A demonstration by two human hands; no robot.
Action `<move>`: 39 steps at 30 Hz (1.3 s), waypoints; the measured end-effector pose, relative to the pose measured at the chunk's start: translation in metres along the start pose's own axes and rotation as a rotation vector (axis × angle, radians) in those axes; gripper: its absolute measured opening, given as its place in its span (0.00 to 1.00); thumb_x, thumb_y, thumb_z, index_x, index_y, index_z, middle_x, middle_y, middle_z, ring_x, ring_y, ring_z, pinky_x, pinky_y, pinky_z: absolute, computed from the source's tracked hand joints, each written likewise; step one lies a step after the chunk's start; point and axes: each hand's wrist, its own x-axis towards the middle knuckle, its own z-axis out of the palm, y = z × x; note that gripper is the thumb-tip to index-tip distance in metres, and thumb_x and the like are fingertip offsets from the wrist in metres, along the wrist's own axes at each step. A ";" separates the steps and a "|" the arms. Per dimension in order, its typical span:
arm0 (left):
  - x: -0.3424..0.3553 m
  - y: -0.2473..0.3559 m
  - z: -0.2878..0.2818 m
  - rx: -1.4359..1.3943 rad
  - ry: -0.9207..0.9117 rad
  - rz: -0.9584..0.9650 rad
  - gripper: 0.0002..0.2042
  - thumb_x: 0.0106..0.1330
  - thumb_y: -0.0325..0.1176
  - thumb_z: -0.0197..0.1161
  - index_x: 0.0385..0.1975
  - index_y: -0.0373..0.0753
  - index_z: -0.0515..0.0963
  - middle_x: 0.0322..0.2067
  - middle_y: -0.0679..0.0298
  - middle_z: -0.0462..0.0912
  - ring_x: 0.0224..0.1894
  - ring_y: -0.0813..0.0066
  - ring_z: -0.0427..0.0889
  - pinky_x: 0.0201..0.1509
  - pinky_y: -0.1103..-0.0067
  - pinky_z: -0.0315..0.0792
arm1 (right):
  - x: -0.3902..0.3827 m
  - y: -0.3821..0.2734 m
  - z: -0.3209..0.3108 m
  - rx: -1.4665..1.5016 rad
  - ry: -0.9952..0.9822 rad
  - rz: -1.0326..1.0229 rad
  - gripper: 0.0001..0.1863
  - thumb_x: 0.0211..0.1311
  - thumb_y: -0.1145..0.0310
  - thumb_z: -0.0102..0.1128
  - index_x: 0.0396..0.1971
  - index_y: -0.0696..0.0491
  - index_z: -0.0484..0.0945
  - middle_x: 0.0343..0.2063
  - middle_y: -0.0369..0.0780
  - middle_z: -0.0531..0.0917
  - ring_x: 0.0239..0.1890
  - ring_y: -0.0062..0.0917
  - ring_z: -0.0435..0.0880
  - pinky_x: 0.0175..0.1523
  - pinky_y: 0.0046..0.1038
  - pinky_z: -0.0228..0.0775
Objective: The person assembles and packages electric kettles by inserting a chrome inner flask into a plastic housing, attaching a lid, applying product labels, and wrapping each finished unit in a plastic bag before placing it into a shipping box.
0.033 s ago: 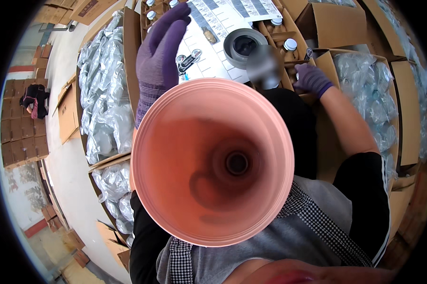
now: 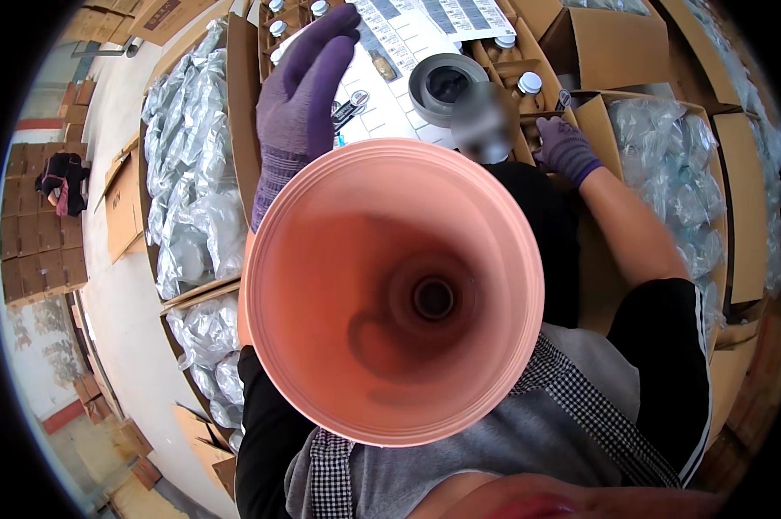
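My left hand (image 2: pixel 299 108), in a purple knit glove, is raised over the left side of a carton with its fingers stretched out and holds nothing. My right hand (image 2: pixel 568 149), gloved alike, has its fingers curled at the carton's right side, near a white-capped bottle (image 2: pixel 530 83); what they grip is hidden. White printed label sheets (image 2: pixel 386 108) lie on top of the bottles between my hands. On them rests a dark grey ring-shaped roll (image 2: pixel 425 99). A blurred grey rounded thing stands beside the roll. A large pink hollow cone (image 2: pixel 321 285) hides much of the middle.
Boxes of clear plastic-wrapped goods (image 2: pixel 196 164) stand on the left, with more wrapped goods (image 2: pixel 667 164) in a box on the right. An open brown carton (image 2: pixel 620 48) sits at the back right. Stacked brown boxes (image 2: pixel 40 251) and a person (image 2: pixel 64 183) are far left.
My left hand has shifted slightly right, its fingers still stretched. My right hand has moved a little left, with its fingers curled at the carton's side. The pink cone sits slightly farther right.
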 end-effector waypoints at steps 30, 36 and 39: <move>0.007 0.130 -0.044 -0.554 -0.206 0.250 0.33 0.60 0.54 0.68 0.56 0.32 0.73 0.47 0.49 0.82 0.48 0.59 0.84 0.55 0.66 0.77 | -0.155 -0.109 -0.250 1.164 0.361 -1.071 0.47 0.62 0.36 0.61 0.67 0.60 0.64 0.57 0.47 0.76 0.61 0.34 0.76 0.67 0.35 0.65; -0.095 0.119 -0.020 0.120 -0.141 0.068 0.56 0.39 0.45 0.81 0.71 0.34 0.57 0.61 0.51 0.70 0.66 0.59 0.70 0.70 0.67 0.66 | -0.182 -0.147 -0.233 1.217 0.045 -0.896 0.54 0.53 0.37 0.71 0.67 0.63 0.62 0.57 0.51 0.76 0.61 0.38 0.76 0.67 0.37 0.68; -0.103 0.129 -0.016 0.172 -0.230 -0.010 0.51 0.46 0.46 0.81 0.70 0.36 0.60 0.61 0.52 0.71 0.66 0.62 0.70 0.70 0.69 0.65 | -0.188 -0.132 -0.226 1.112 0.009 -0.815 0.57 0.48 0.37 0.74 0.68 0.61 0.62 0.58 0.51 0.75 0.63 0.40 0.75 0.68 0.38 0.67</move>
